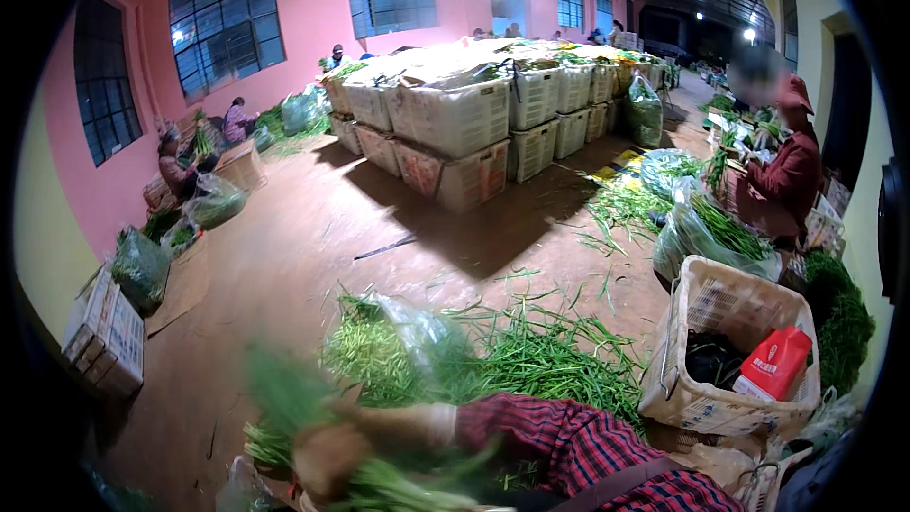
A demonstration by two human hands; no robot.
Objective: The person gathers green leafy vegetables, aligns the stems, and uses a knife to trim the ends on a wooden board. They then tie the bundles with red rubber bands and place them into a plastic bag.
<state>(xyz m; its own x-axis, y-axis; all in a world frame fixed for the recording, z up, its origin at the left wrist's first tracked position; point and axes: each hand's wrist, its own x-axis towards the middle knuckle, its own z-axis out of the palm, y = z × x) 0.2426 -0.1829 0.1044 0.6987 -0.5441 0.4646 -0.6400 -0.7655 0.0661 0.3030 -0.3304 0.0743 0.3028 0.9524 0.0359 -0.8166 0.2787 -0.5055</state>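
Note:
My right arm, in a red plaid sleeve, reaches across to the lower left. Motion blurs my right hand (pixel 330 459), which appears closed around a bunch of leafy green stalks (pixel 288 384); its exact grip is unclear. Pale green stems (pixel 405 491) lie just below and right of the hand. My left hand cannot be made out. Beyond the arm, a loose heap of long green stalks (pixel 554 359) spreads over the floor. Paler cut stems (pixel 370 352) lie left of it, partly under a clear plastic sheet or bag (pixel 419 334).
Right of the heap stands a plastic crate (pixel 739 416) holding a red bag (pixel 775 363) and something black. A seated person (pixel 782 171) handles greens behind it. Stacked crates (pixel 455 121) fill the mid-floor. Other people sit along the left wall near a white box (pixel 106 334).

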